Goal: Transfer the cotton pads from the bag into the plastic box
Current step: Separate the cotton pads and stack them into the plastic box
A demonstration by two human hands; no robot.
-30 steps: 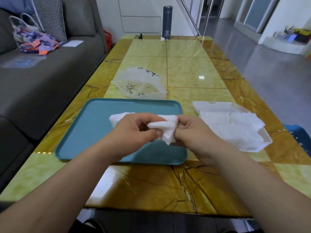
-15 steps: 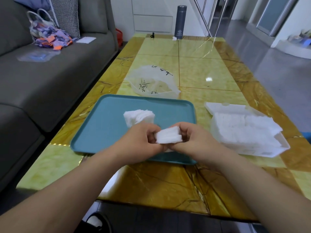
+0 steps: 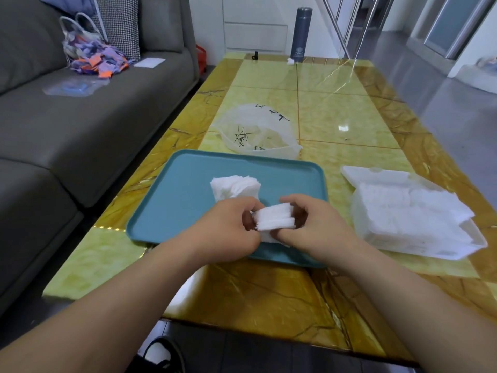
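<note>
Both hands hold a small stack of white cotton pads above the near edge of the teal tray. My left hand grips the stack's left end and my right hand grips its right end. A second pile of pads lies on the tray just behind my hands. To the right, the open white plastic box holds many pads. The clear, crumpled bag with black writing lies beyond the tray.
The yellow marble table carries a dark flask and a small black object at its far end. A grey sofa with a colourful bag runs along the left. A shoe shows under the near table edge.
The pads in my hands went from a loose, crumpled bunch to a squared stack held by both ends. The view has shifted so the pile on the tray shows fully.
</note>
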